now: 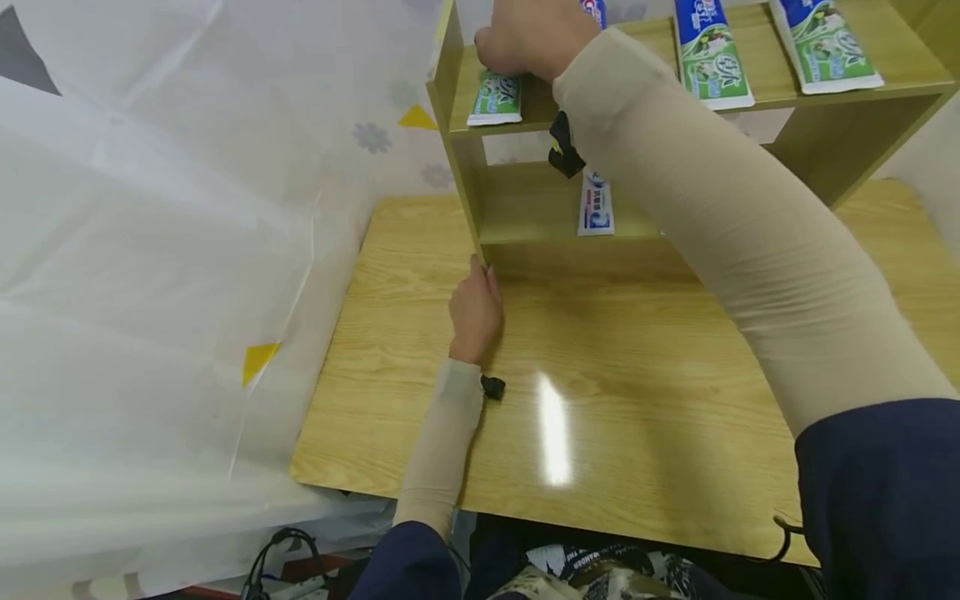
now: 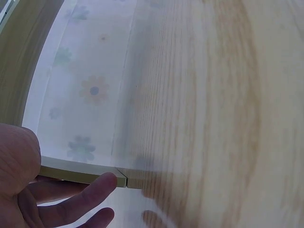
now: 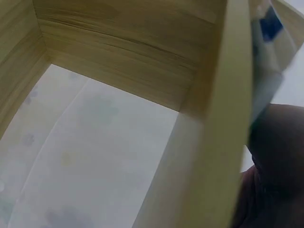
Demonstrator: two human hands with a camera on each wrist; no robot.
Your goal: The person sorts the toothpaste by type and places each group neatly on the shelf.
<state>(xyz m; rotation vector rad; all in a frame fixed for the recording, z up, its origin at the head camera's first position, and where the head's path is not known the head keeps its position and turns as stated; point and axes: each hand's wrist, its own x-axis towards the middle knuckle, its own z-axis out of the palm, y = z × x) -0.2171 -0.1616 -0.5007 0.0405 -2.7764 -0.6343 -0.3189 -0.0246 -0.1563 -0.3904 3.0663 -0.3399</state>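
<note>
A wooden shelf unit (image 1: 847,158) stands on the table. Its lower left corner is at the fingertips of my left hand (image 1: 476,315); in the left wrist view the fingers (image 2: 78,204) and the palm lie on opposite sides of the panel edge (image 2: 80,176), gripping it. Up at the left end of the upper board, my right hand (image 1: 543,37) holds a green-and-white toothpaste tube (image 1: 497,100), covering its upper part. Seen from the right wrist, the tube (image 3: 268,52) is blurred, partly hidden behind a board edge, with the dark hand (image 3: 280,147) below it.
Two blue-and-green tubes, one in the middle (image 1: 716,62) and one to the right (image 1: 828,50), lie on the upper board. On the lower board lies a smaller white-and-blue tube (image 1: 597,204). The wooden table (image 1: 622,400) meets a white sheet (image 1: 172,275) on the left.
</note>
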